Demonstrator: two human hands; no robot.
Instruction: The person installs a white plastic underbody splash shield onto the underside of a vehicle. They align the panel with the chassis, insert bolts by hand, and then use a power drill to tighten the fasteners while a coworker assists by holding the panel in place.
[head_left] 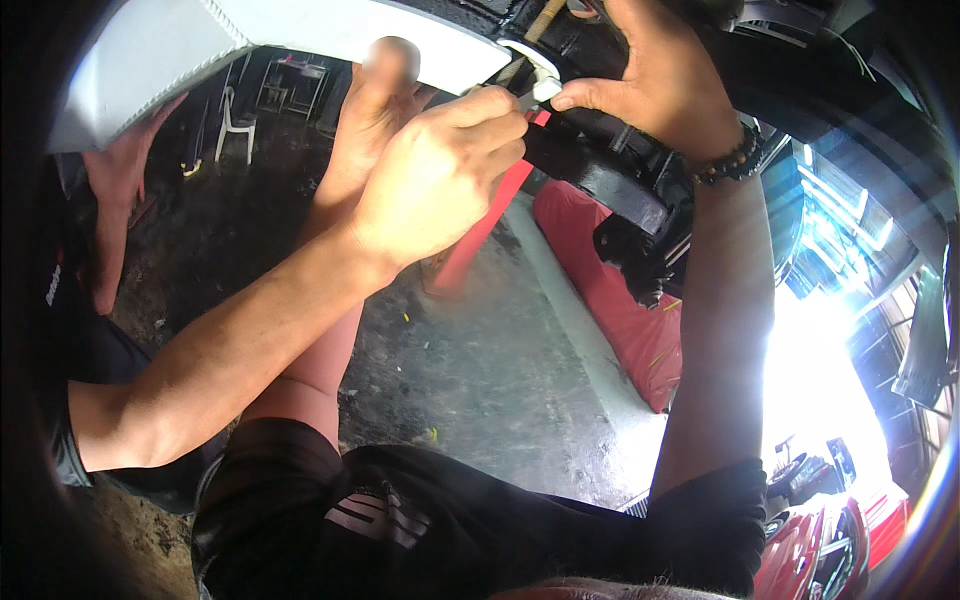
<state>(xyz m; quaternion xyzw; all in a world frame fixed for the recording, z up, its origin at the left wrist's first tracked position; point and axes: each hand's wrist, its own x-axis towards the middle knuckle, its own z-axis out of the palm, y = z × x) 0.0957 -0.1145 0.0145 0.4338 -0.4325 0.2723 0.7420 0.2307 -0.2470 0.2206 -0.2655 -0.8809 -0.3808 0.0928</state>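
A large white panel (pixel 330 32) stretches across the upper left. My left hand (pixel 368 115) is closed at its lower edge, thumb up against the white face; its fingers are partly hidden behind a co-worker's hand (pixel 440 170). That co-worker's fist pinches a small greyish piece (pixel 530 97) by a curved white part (pixel 538 62) at the panel's end. My right hand (pixel 665 85), with a dark beaded bracelet (pixel 730 160), is open. Its thumb reaches the tip of the white part, while the fingers stretch up toward dark parts overhead, partly out of view.
The co-worker's forearm (pixel 250 320) crosses over my left arm. Another hand and arm (pixel 120 200) show at the far left. Below are a red post (pixel 485 235), a red covered shape (pixel 610 270) and dark metal parts (pixel 610 190). A white chair (pixel 235 125) stands farther back.
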